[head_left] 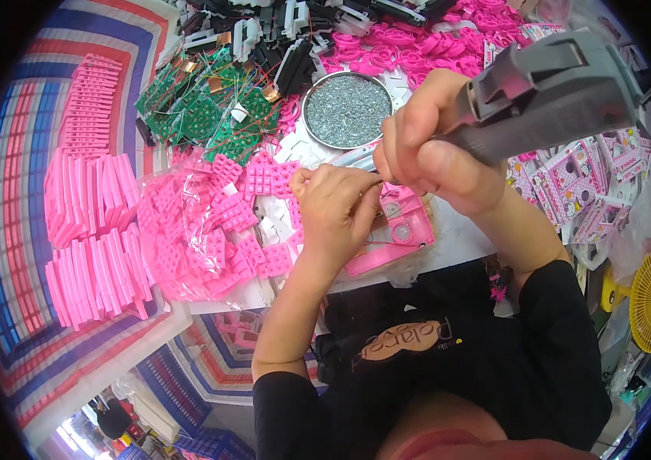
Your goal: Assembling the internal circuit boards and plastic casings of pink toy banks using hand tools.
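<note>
A round metal-rimmed dish (348, 110) of small silvery screws sits beyond the hands; wired green circuit boards (187, 107) and a crinkled clear bag (180, 245) of knobbly pink keypads crowd the left; the right hand (440, 149) wraps tightly around a matt grey power screwdriver (555, 96); the left hand (337, 207), fingers curled, partly hides the glossy pink casing (418, 220) on the worktop before the person; its hold I cannot tell.
</note>
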`<state>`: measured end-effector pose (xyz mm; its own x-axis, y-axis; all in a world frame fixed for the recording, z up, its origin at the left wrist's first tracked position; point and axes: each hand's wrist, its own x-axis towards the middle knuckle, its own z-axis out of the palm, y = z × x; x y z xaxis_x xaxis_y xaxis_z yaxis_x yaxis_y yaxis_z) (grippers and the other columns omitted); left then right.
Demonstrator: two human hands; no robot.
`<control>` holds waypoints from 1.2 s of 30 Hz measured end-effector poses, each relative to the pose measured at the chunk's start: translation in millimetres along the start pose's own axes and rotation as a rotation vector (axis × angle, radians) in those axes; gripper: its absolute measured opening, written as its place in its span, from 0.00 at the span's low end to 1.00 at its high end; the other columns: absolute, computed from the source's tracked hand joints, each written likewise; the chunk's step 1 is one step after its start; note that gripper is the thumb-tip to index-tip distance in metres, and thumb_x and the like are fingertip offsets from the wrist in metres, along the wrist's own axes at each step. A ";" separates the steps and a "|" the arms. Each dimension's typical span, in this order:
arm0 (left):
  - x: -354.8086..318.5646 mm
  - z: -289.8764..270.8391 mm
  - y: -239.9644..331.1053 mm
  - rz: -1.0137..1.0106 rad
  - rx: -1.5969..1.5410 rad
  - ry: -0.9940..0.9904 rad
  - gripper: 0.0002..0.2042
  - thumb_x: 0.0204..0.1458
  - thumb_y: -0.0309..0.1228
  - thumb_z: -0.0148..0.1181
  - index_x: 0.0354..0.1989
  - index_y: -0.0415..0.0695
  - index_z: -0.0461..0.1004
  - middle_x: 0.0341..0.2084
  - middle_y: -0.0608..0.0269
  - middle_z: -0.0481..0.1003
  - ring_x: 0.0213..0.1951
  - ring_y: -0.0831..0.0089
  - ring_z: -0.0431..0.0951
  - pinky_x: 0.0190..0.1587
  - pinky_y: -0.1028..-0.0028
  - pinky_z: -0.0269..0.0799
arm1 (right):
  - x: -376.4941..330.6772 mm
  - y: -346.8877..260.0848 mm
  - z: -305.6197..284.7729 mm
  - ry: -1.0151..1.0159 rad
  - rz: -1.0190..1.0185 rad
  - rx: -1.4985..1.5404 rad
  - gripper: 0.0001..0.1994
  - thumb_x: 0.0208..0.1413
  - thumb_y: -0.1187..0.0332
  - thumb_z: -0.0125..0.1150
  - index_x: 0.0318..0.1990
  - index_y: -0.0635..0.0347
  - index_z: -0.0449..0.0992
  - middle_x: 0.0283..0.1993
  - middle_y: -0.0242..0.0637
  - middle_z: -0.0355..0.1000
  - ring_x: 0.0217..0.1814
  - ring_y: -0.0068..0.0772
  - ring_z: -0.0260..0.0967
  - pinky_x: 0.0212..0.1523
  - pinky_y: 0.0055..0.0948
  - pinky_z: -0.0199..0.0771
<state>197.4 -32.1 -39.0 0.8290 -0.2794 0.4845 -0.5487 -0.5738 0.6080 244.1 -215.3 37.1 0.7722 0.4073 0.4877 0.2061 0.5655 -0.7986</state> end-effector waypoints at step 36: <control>-49.9 -128.8 50.8 -0.168 0.199 -0.014 0.19 0.46 0.19 0.66 0.49 0.40 0.72 0.50 0.45 0.73 0.54 0.50 0.73 0.56 0.57 0.68 | -33.7 -35.1 -183.2 -0.003 0.599 -1.803 0.09 0.52 0.65 0.66 0.37 0.60 0.80 0.32 0.43 0.78 0.36 0.43 0.78 0.41 0.41 0.77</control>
<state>114.2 51.8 48.7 0.9088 -0.1778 0.3775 -0.3726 -0.7530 0.5424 320.9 -380.2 -15.9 0.9696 0.2407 0.0448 0.2448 -0.9480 -0.2033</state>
